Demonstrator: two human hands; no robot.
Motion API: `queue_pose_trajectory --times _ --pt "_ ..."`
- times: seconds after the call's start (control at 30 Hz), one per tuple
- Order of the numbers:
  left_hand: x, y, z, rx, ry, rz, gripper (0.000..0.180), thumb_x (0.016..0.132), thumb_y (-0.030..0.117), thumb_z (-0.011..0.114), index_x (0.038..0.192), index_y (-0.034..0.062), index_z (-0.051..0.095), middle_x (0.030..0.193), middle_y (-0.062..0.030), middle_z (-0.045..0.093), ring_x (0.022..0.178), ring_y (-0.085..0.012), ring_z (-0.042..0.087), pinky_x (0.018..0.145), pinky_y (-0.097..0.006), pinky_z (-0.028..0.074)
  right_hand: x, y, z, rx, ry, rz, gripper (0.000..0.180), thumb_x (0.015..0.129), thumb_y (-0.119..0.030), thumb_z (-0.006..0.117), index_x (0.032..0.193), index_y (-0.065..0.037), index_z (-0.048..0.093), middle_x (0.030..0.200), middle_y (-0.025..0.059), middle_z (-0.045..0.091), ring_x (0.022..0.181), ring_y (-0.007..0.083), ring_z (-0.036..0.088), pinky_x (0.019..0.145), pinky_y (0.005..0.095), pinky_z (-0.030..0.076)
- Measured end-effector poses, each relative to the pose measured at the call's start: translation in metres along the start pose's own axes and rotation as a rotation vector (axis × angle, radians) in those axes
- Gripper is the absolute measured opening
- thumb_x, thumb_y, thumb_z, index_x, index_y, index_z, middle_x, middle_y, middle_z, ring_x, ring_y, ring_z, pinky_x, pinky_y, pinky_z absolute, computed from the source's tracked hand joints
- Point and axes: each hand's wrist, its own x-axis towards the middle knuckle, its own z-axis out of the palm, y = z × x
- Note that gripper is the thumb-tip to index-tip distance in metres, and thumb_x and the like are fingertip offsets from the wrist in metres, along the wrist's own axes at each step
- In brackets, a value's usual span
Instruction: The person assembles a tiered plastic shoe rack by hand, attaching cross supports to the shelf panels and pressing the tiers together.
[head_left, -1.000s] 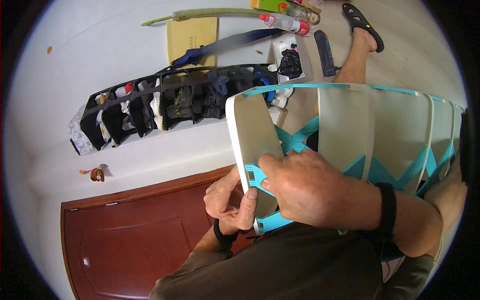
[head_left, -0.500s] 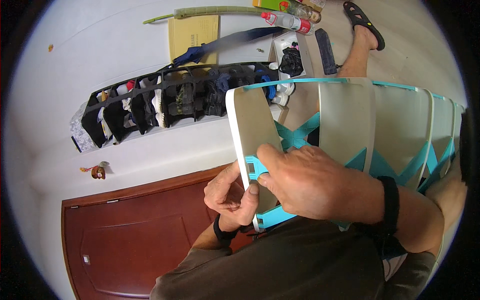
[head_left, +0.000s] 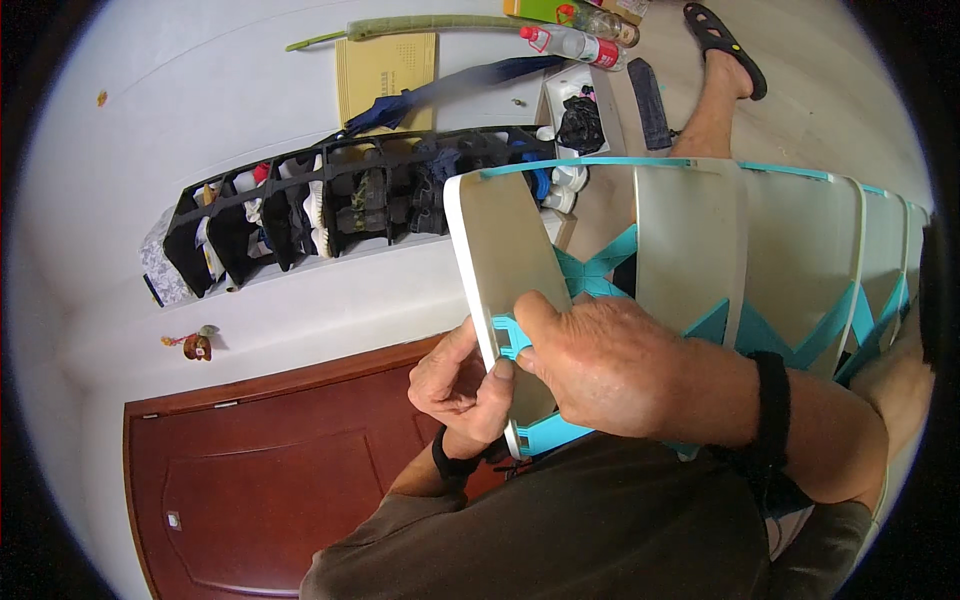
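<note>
A multi-tier plastic rack lies on its side across my lap, with whitish shelf panels [head_left: 515, 240] joined by turquoise struts [head_left: 603, 262]. At its near-left end, my right hand [head_left: 625, 370] is closed on the slotted end of a turquoise strut [head_left: 507, 328], thumb and bent forefinger pinching it against the end panel. My left hand [head_left: 455, 385] grips that panel's white rim beside the same strut, fingers outside and thumb on the edge. Just below, another turquoise strut [head_left: 552, 434] meets the rim. My right fingers hide part of the joint.
A black shoe rack [head_left: 330, 200] full of shoes stands along the wall. Beyond it lie a folded blue umbrella [head_left: 450, 90], a yellow envelope [head_left: 385, 75], plastic bottles [head_left: 575, 45] and a box with a black bag [head_left: 580, 125]. A red-brown door [head_left: 280, 480] is at lower left.
The rack's end panel has shifted very slightly left. Both hands keep the same grips, and my left thumb has moved a little up along the rim.
</note>
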Motion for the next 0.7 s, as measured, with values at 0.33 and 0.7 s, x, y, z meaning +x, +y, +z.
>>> queue_pose_trajectory --times 0.33,0.7 --pt "-0.009 -0.007 0.002 0.008 0.000 0.005 0.045 0.077 0.005 0.069 0.118 -0.0121 0.058 0.104 -0.0189 0.067 0.094 -0.0190 0.064 0.084 -0.029 0.049 -0.002 -0.002 -0.008 0.135 0.049 -0.014 0.019 0.088 -0.008 0.057 0.088 0.002 0.041 0.057 0.0220 0.052 0.059 0.0431 0.056 0.057 0.0490 0.041" --pt "-0.003 0.003 0.002 0.159 -0.120 0.131 0.048 0.079 0.008 0.060 0.119 -0.0191 0.053 0.097 -0.0259 0.066 0.088 -0.0247 0.067 0.079 -0.029 0.050 -0.002 -0.005 -0.005 0.097 0.017 -0.039 0.020 0.082 -0.002 0.058 0.089 0.004 0.040 0.063 0.0233 0.056 0.064 0.0424 0.059 0.063 0.0484 0.044"
